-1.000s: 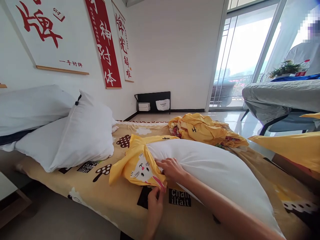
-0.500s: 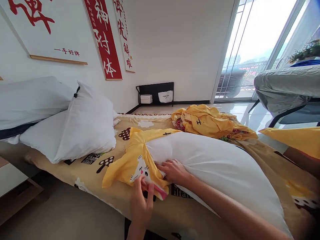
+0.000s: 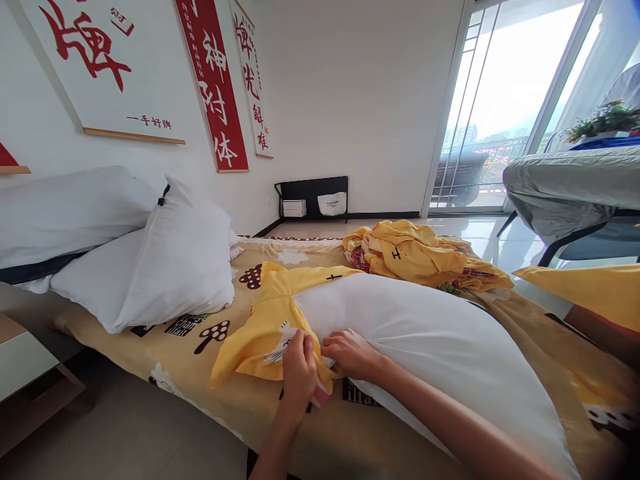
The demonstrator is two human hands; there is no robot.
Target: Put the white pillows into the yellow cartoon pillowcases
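Observation:
A long white pillow (image 3: 425,333) lies across the bed, its left end inside a yellow pillowcase (image 3: 265,320) printed with a cat face. My left hand (image 3: 299,370) is closed on the case near its mouth, covering part of the print. Beside it, my right hand (image 3: 354,355) has its fingers curled on the pillow at the edge of the case. Its fingertips are partly hidden in the folds.
White pillows (image 3: 185,260) are piled at the bed's left end. Crumpled yellow bedding (image 3: 420,253) lies on the patterned sheet (image 3: 190,360) behind the long pillow. A bedside cabinet (image 3: 25,363) stands at left, a grey-covered table (image 3: 565,173) at right. Yellow cloth (image 3: 595,287) and a person's limb enter from the right.
My left hand has moved up and right and its fingers have closed on the yellow pillowcase. My right hand stays at the case's edge. The view has tilted up slightly.

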